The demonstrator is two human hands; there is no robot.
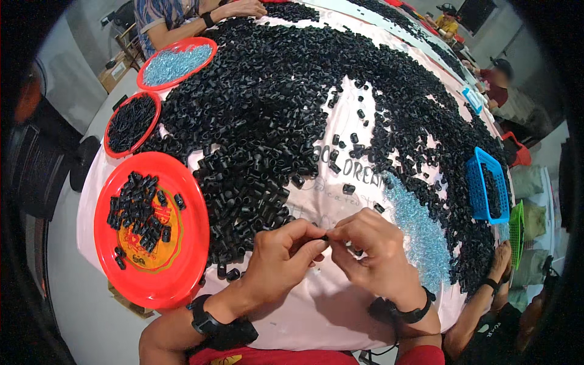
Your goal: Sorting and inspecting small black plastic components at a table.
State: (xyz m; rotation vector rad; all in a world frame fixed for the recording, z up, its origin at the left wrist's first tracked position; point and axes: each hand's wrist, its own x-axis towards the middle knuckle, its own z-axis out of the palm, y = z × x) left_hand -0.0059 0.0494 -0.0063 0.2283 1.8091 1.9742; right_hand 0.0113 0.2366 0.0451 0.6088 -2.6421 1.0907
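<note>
pinching one small black piece point(325, 237) between both hands point(328, 249), white table point(316, 304) heaped with black pieces point(261, 109), crowded workroom

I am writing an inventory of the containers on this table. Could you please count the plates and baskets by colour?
Red round plates: 3 (nearest, one with black pieces, one with pale blue pieces)
Blue baskets: 1
Green baskets: 1
Total: 5 containers
</note>
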